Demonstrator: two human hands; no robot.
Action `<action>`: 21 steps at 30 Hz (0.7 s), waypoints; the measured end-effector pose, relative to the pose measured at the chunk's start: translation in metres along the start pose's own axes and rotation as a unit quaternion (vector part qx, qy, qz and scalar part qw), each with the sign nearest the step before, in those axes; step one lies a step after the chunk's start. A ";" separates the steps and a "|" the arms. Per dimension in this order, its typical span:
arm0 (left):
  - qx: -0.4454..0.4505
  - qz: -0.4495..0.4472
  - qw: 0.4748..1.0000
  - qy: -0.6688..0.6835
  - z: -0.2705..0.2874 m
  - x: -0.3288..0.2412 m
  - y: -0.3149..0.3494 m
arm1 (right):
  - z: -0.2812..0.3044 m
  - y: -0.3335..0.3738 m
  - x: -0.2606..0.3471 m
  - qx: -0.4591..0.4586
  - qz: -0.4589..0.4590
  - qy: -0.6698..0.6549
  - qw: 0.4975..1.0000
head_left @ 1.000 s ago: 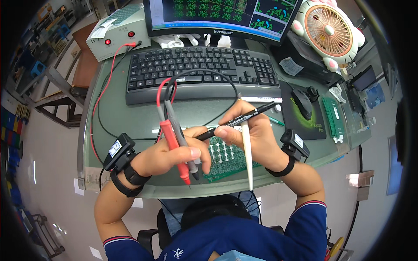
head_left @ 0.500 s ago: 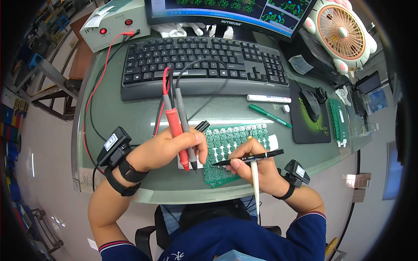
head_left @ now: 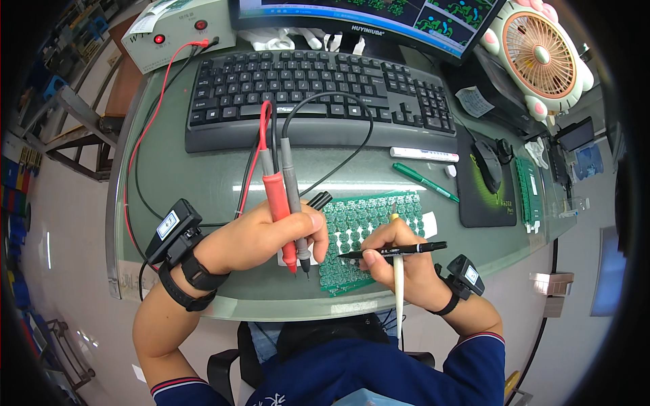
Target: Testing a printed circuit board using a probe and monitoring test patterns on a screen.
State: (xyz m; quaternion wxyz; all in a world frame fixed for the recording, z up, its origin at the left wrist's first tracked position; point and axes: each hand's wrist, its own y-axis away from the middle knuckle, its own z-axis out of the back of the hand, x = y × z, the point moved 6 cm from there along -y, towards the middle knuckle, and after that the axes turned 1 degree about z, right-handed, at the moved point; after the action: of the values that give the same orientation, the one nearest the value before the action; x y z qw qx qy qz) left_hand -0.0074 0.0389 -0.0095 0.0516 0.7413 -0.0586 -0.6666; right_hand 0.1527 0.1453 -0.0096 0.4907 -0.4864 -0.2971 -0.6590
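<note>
My left hand [head_left: 271, 233] is closed around a red test probe [head_left: 278, 196] and a grey test probe [head_left: 292, 179], their metal tips pointing down near the table's front edge. A black cap-like end [head_left: 320, 199] pokes out beside its fingers; how it is held is hidden. A black marker pen [head_left: 420, 248] lies in the grip of my right hand [head_left: 406, 274], its tip over a green panel of small circuit boards [head_left: 369, 205]. The same hand also holds a slim cream-white stick tool [head_left: 399, 298], passing beneath the pen. Both hands partly cover the panel.
A black keyboard [head_left: 305, 139] spans the back, below a monitor [head_left: 365, 30]. A white marker [head_left: 424, 155] and a green pen [head_left: 425, 182] lie right of centre. Farther right are a mouse [head_left: 486, 166] and a fan [head_left: 539, 55]. Probe leads run to a grey box [head_left: 179, 40].
The view has shifted slightly. Both hands keep their holds; the marker tip stays over the circuit board panel, and the probes remain just left of it.
</note>
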 end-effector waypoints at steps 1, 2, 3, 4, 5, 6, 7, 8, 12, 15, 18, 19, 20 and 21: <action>0.001 -0.003 1.000 -0.002 0.000 0.000 0.000 | 0.001 0.000 -0.001 -0.003 -0.004 -0.010 1.000; 0.000 -0.002 1.000 -0.002 0.000 -0.001 0.000 | 0.001 -0.001 -0.001 -0.006 -0.009 -0.020 1.000; 0.001 0.008 1.000 0.003 0.000 0.000 0.000 | 0.001 -0.001 -0.002 -0.006 -0.010 -0.020 1.000; 0.002 0.018 1.000 0.008 0.000 0.001 0.000 | 0.000 -0.001 0.000 -0.003 0.003 -0.005 1.000; 0.002 0.018 1.000 0.009 -0.001 0.002 0.000 | -0.001 -0.001 0.002 0.000 0.017 0.010 1.000; -0.001 0.013 1.000 0.009 0.000 0.002 0.000 | -0.001 -0.001 0.002 0.001 0.017 0.010 1.000; -0.004 0.009 1.000 0.010 0.000 0.002 0.000 | 0.000 0.000 0.000 0.000 0.003 -0.003 1.000; -0.006 0.009 1.000 0.010 0.000 0.002 0.000 | 0.000 0.000 -0.001 0.000 -0.012 -0.015 1.000; -0.006 0.013 1.000 0.007 0.000 0.002 0.001 | -0.003 -0.002 0.008 0.018 0.042 0.048 0.998; -0.007 0.021 1.000 0.008 -0.002 0.001 0.001 | 0.001 0.000 -0.002 -0.014 -0.021 -0.035 0.999; -0.007 0.015 1.000 -0.004 -0.002 0.000 0.001 | -0.001 -0.003 0.008 0.017 0.040 0.037 0.998; -0.003 0.014 1.000 -0.011 -0.002 -0.001 0.001 | 0.001 -0.002 0.006 0.017 0.039 0.038 0.998; -0.002 0.013 1.000 -0.010 -0.002 0.001 0.000 | 0.006 0.000 0.001 -0.001 0.011 -0.024 1.000; -0.003 -0.011 1.000 -0.003 -0.001 0.000 -0.001 | 0.012 0.000 -0.002 -0.020 -0.016 -0.084 0.996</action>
State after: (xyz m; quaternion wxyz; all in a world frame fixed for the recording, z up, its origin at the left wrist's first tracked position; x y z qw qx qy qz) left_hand -0.0060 0.0399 -0.0100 0.0465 0.7399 -0.0490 -0.6693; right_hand 0.1573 0.1567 -0.0077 0.4437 -0.5450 -0.3323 -0.6290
